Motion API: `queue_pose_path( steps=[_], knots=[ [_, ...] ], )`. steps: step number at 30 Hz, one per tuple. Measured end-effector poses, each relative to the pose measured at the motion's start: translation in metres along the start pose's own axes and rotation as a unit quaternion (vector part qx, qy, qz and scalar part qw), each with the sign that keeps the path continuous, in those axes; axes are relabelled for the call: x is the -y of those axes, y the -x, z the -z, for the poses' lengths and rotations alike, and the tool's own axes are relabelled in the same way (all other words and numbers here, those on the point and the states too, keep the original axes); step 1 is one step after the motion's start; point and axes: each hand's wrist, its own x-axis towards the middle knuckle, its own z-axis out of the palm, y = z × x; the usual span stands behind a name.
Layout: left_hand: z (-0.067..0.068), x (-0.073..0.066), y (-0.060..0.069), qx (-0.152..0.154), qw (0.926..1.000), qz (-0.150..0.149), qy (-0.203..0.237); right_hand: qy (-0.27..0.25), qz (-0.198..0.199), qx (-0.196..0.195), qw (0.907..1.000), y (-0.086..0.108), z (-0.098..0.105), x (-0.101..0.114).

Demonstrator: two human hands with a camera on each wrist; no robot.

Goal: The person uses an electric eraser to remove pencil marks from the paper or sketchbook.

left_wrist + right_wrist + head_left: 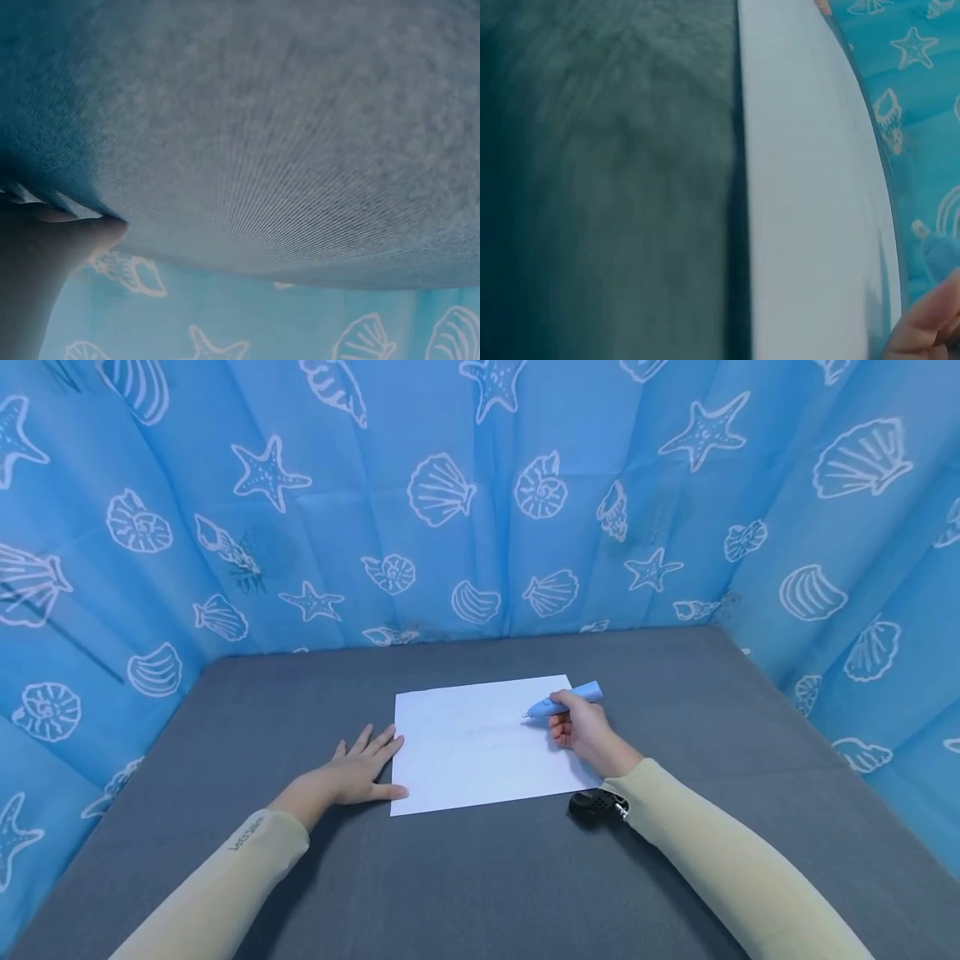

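Observation:
A white sheet of paper point(465, 752) lies on the grey cloth-covered table, with faint greyish marks near its middle. My left hand point(360, 774) rests flat at the sheet's left edge, fingers spread, fingertips and thumb on the paper. In the left wrist view that hand point(64, 244) shows at the lower left. With thumb and fingers my right hand point(585, 731) grips a thick, light blue, pen-shaped electric eraser point(542, 707), its tip pointing left, close above the paper's right part. In the right wrist view the eraser point(939, 255) is partly cut off.
The grey table point(480, 885) extends around the sheet on all sides. A blue curtain point(480, 552) with white shell and starfish prints hangs behind and beside it. A black wrist device point(592, 807) hangs under the right cuff.

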Motion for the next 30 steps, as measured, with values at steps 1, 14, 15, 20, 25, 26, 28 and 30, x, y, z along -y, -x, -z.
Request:
queue_pose_path(
  steps=[1,14,15,20,25,26,28,30],
  knots=[
    [-0.001,0.0,0.0,0.0,1.0,0.0,-0.002,0.0,0.001,0.0,1.0,0.002,0.004,0.001],
    [-0.008,0.003,-0.001,-0.004,1.0,0.002,-0.003,0.023,0.046,-0.055,0.9972,0.025,0.052,0.0],
    [-0.008,0.003,-0.001,-0.004,1.0,0.003,-0.003,0.025,0.051,-0.069,0.996,0.026,0.054,-0.001],
    [-0.006,0.002,0.0,-0.009,1.0,-0.001,0.002,0.007,0.033,-0.065,0.9973,0.034,0.065,0.0],
    [-0.004,0.0,0.001,-0.01,0.9999,-0.003,0.002,0.064,-0.002,-0.037,0.9973,0.044,0.072,0.004],
    [-0.004,0.0,0.001,-0.01,0.9999,-0.004,0.002,0.09,-0.005,-0.032,0.9954,0.046,0.073,0.005],
    [-0.003,0.0,0.001,-0.011,0.9999,-0.005,0.002,0.152,-0.006,-0.018,0.9882,0.049,0.075,0.005],
    [-0.001,-0.001,0.0,-0.01,0.9999,-0.006,0.0,0.203,-0.005,-0.004,0.9791,0.052,0.076,0.006]
  ],
)
